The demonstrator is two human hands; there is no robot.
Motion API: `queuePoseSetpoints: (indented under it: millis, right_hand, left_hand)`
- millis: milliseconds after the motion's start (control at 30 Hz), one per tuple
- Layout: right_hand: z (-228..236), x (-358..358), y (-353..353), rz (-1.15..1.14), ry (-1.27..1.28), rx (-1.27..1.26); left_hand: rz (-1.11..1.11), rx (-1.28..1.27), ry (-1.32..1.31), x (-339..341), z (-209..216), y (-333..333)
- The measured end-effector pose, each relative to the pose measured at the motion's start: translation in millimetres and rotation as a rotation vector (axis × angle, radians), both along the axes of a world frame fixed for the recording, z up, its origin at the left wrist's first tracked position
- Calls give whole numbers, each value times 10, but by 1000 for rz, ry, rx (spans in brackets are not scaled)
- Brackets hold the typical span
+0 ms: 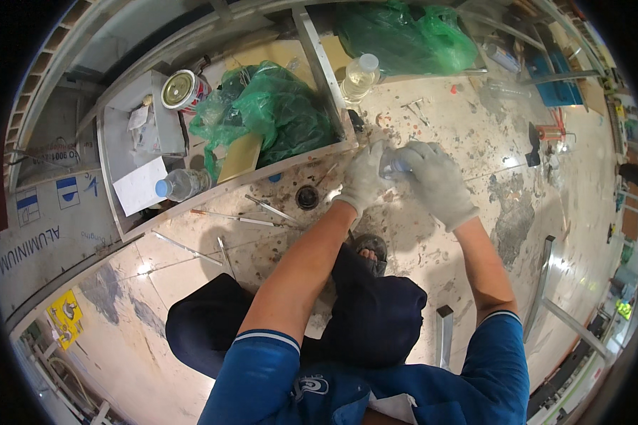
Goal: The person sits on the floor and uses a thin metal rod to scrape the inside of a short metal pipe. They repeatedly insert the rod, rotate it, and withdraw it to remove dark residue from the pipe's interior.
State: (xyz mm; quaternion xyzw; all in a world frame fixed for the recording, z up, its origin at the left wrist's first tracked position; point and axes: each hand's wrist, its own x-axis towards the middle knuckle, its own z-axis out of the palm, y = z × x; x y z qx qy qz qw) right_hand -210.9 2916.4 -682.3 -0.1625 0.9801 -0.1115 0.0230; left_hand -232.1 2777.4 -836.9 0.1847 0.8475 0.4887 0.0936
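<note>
Both my hands wear pale grey work gloves and meet over the floor in front of me. Between them is a small clear plastic bottle [388,170] with a bluish part, mostly hidden by the gloves. My left hand [364,177] is closed around its left side. My right hand [436,177] has its fingers wrapped over the bluish end at the right. Close by, a dark round cup-like piece [307,197] stands on the floor, left of my left hand. Beyond the hands stands another clear bottle [360,78] with a whitish cap.
A metal-framed structure [319,60] holds green plastic bags [262,106], an open paint can [182,90] and a blue-capped water bottle [184,184]. Thin rods [244,220] lie on the stained tile floor. At right are an orange-red tool [551,132] and metal bars [540,287].
</note>
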Motion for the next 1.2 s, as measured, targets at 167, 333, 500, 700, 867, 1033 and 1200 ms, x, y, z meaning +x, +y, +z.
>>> queuePoseSetpoints:
  millis: [167, 333, 500, 700, 867, 1033, 1200]
  right_hand:
    - [26, 52, 5, -145, -91, 26]
    - [-5, 68, 8, 7, 74, -44]
    - [-416, 284, 471, -340, 171, -323]
    - [-1723, 732, 482, -629, -317, -219]
    - [-1965, 769, 363, -617, -79, -268]
    - [-1926, 459, 6, -613, -196, -881]
    - [-1780, 253, -356, -660, -125, -1151]
  left_hand:
    - [9, 57, 88, -14, -33, 20]
    - [-3, 62, 3, -14, -37, -9]
    - [29, 46, -33, 96, 101, -118]
    - [455, -80, -10, 1043, 48, -937]
    - [723, -51, -227, 1239, -376, -1368]
    - [603, -210, -169, 1098, -535, -1360]
    - [472, -298, -219, 876, -625, -1307]
